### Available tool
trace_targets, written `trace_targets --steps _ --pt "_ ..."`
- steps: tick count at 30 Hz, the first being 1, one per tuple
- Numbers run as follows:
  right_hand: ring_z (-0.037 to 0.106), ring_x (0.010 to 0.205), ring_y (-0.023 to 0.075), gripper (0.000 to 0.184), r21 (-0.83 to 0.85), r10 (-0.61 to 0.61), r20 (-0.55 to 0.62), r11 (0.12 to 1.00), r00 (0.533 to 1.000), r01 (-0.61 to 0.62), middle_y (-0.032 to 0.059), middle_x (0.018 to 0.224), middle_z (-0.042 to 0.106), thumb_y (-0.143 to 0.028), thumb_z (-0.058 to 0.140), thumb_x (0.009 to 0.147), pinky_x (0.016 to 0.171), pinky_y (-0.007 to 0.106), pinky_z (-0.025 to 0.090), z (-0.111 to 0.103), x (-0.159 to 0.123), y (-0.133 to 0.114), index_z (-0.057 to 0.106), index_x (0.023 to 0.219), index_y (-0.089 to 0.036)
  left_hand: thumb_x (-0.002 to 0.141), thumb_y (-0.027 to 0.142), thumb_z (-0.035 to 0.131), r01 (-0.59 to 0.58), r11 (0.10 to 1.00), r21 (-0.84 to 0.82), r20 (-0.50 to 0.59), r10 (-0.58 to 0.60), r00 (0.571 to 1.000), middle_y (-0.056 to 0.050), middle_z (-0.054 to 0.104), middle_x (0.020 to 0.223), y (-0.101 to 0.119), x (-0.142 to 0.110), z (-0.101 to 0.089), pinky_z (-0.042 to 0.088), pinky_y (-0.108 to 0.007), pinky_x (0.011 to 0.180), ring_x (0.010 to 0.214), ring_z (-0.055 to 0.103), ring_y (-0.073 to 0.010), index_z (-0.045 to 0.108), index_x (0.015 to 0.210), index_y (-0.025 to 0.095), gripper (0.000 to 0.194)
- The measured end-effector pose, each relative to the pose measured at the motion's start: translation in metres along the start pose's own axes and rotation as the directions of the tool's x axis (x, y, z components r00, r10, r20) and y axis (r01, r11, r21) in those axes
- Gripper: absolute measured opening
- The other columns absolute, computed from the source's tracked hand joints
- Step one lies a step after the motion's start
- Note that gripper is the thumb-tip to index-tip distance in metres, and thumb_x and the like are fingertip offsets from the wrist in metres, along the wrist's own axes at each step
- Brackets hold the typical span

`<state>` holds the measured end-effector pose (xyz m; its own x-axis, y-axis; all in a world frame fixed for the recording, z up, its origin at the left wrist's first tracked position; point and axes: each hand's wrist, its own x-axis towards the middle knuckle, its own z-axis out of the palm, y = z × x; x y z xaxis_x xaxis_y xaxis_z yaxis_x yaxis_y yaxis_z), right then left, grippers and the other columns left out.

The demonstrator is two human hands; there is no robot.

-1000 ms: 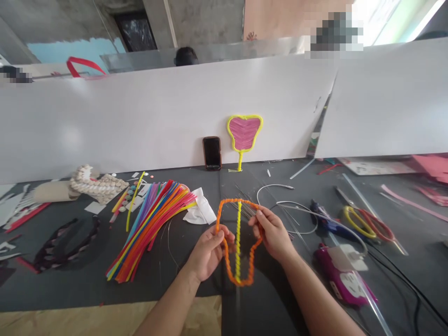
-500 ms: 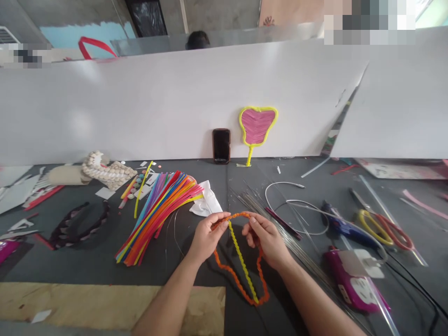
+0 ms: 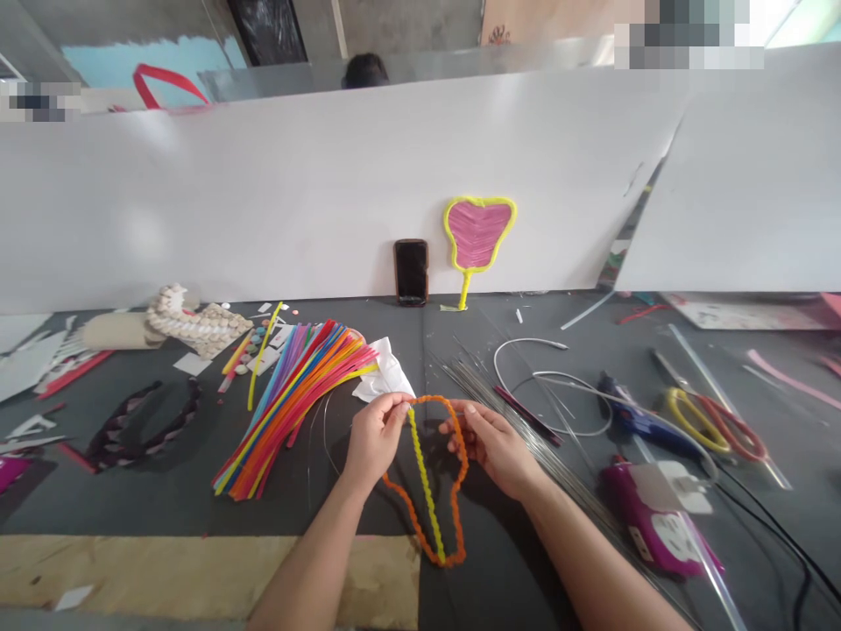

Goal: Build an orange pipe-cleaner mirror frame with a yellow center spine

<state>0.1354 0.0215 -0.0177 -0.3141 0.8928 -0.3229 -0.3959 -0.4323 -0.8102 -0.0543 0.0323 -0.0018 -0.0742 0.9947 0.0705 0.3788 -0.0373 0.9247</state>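
Between my hands is a leaf-shaped loop of twisted orange pipe cleaner (image 3: 462, 464), with a yellow twisted pipe cleaner (image 3: 426, 480) running down its middle to the lower tip. My left hand (image 3: 374, 443) pinches the top of the loop, where the yellow strand meets the orange. On the other side, my right hand (image 3: 494, 449) has thumb and fingers apart, the fingertips right at the loop's upper right curve; whether they touch it is unclear. To the left lies a fan of colourful pipe cleaners (image 3: 295, 403), beside a white wrapper (image 3: 385, 372).
A phone (image 3: 411, 273) and a yellow-edged pink fan shape (image 3: 482, 232) lean on the white partition (image 3: 295, 193). At right are thin wires (image 3: 545, 464), a glue gun (image 3: 647, 421), scissors (image 3: 696, 416) and a purple power strip (image 3: 657, 526). A dark braided band (image 3: 141, 438) lies left.
My right fingers have loosened from the loop's top and spread beside its right curve. The loop has shifted left with my left hand, its top rounder. The view has turned slightly.
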Motion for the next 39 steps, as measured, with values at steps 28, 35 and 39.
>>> trace_targets --steps 28,35,39 --pt "0.057 0.065 0.0104 0.024 0.114 -0.21 -0.086 0.969 0.974 0.219 0.0017 0.08 0.065 -0.04 0.071 0.074 0.056 0.02 0.045 -0.009 0.005 -0.008 0.061 0.081 -0.019 0.07 0.026 0.074 0.558 0.411 -0.72 0.529 -0.195 0.826 -0.007 0.061 0.106 0.01 -0.008 0.009 0.054 -0.04 0.08 0.094 0.064 -0.0232 0.055 0.107 0.019 0.042" --pt "0.056 0.07 0.0115 0.023 0.131 -0.204 -0.066 0.969 0.977 0.211 0.0014 0.084 0.064 -0.04 0.069 0.076 0.058 0.021 0.044 -0.008 0.004 -0.008 0.063 0.084 -0.02 0.064 0.012 0.076 0.683 0.496 -0.537 0.665 -0.25 0.704 -0.005 0.064 0.093 0.015 -0.022 0.023 0.057 -0.029 0.058 0.077 0.066 -0.0184 0.057 0.098 0.018 0.039" --pt "0.053 0.067 0.011 0.026 0.132 -0.172 -0.025 0.976 0.985 0.174 0.0013 0.081 0.062 -0.044 0.067 0.077 0.06 0.023 0.044 -0.005 0.003 -0.005 0.063 0.082 -0.019 0.062 0.012 0.077 0.679 0.498 -0.539 0.643 -0.277 0.714 -0.002 0.062 0.085 0.016 -0.023 0.024 0.057 -0.026 0.056 0.074 0.066 -0.0168 0.057 0.092 0.017 0.036"
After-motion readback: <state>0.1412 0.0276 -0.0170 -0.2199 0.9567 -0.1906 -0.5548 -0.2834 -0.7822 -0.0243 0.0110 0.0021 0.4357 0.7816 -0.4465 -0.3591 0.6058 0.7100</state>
